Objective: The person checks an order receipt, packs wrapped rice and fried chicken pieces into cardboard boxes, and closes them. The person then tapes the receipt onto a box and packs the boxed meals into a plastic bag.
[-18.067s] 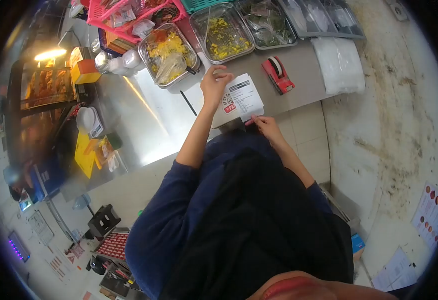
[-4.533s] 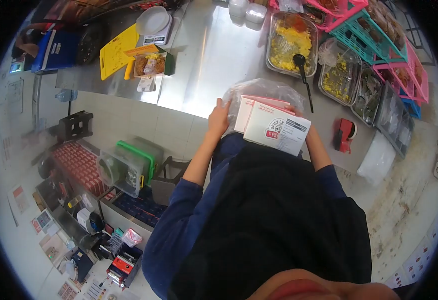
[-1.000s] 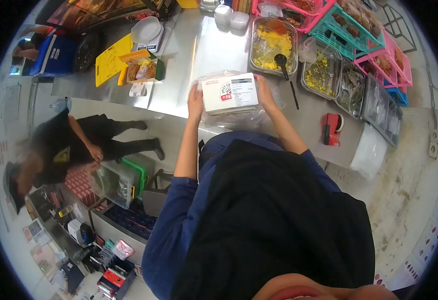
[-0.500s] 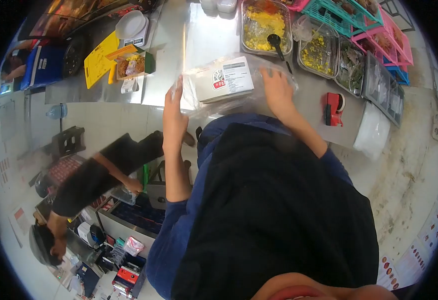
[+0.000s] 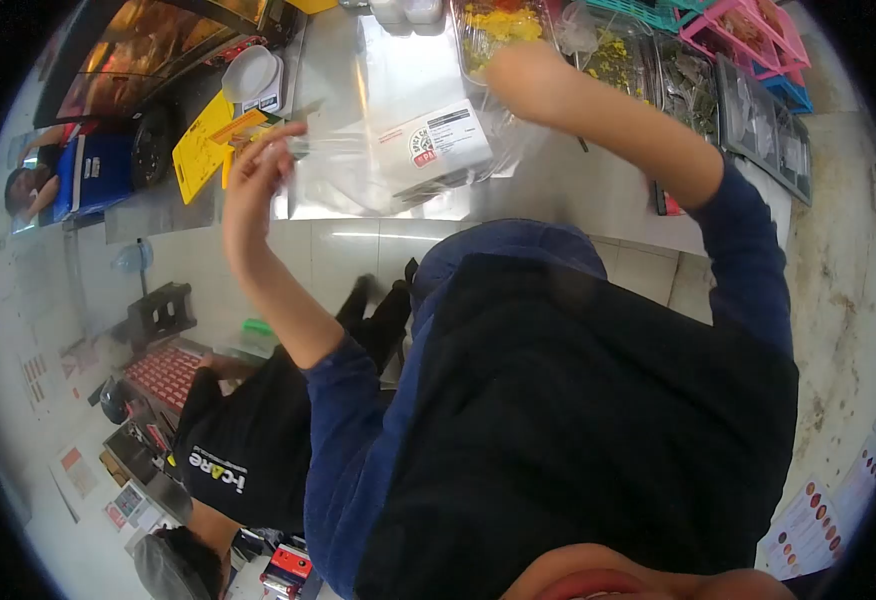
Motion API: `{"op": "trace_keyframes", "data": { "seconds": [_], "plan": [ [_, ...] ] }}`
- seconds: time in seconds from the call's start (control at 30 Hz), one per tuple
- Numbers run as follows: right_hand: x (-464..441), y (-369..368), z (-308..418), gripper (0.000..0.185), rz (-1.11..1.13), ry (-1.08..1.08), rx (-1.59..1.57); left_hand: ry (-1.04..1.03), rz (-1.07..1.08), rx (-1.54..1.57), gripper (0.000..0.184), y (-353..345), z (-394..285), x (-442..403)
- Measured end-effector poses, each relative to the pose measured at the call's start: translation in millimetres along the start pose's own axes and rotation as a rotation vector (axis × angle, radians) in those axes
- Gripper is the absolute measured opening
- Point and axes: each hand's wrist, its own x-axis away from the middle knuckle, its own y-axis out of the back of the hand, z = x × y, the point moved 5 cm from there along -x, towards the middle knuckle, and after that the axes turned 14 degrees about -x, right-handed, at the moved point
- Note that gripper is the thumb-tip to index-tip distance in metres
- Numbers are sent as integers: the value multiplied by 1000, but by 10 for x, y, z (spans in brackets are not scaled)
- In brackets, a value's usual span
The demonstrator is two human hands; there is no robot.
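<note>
A white box with a red-and-black logo and a printed label (image 5: 440, 145) lies on the steel table inside a clear plastic bag (image 5: 503, 140). To the left of the box, my left hand (image 5: 258, 175) is closed with its fingertips on the bag's film, which stretches from the box toward it. My right hand (image 5: 526, 80) is raised at the upper right of the box, blurred and curled, its fingers turned away from view. Film from the bag rises beneath it. It overlaps the front of a tray of yellow food (image 5: 503, 30).
A yellow cutting board (image 5: 196, 150) and a stack of white lids (image 5: 253, 75) are at the left. More food trays (image 5: 688, 85) and pink baskets (image 5: 748, 35) stand right. A red tape dispenser (image 5: 663, 200) is partly hidden by my arm. A co-worker (image 5: 248, 440) bends behind at the left.
My hands have moved apart from beside the box, left hand leftward and right hand up and inward over the tray, drawing the bag's film out. The co-worker has shifted.
</note>
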Motion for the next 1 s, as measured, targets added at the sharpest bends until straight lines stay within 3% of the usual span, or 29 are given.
{"op": "trace_keyframes", "data": {
  "seconds": [0.03,0.1,0.17,0.23,0.3,0.37,0.43,0.5,0.63,0.8,0.93,1.0],
  "plan": [
    [-100,76,12,10,-28,40,-39,-1,-79,376,28,3,-1,-84],
    [-176,145,170,11,-65,111,-6,85,-107,436,38,14,-43,-151],
    [-78,274,214,11,-115,167,44,31,-45,455,39,-122,-264,-12],
    [172,312,191,11,-31,1,5,47,106,355,48,-302,-665,206],
    [472,466,85,11,-70,-48,20,30,119,193,48,-386,-1040,319],
    [718,586,59,11,-102,-107,27,-35,153,190,49,-519,-1302,301],
    [967,673,-25,11,-77,-317,-8,-118,208,190,50,-702,-1503,261],
    [1258,843,-28,10,-91,-418,-9,-84,161,195,52,-878,-1591,259],
    [1785,917,-258,12,11,-534,-8,-186,260,244,56,-1408,-1934,285],
    [2303,910,-636,13,153,-582,75,-199,351,296,59,-2087,-2130,200],
    [2678,752,-1121,14,52,-619,98,-141,382,328,60,-2696,-2343,181],
    [2934,714,-1298,14,119,-568,23,-116,385,316,61,-2969,-2456,153]
  ]
}}
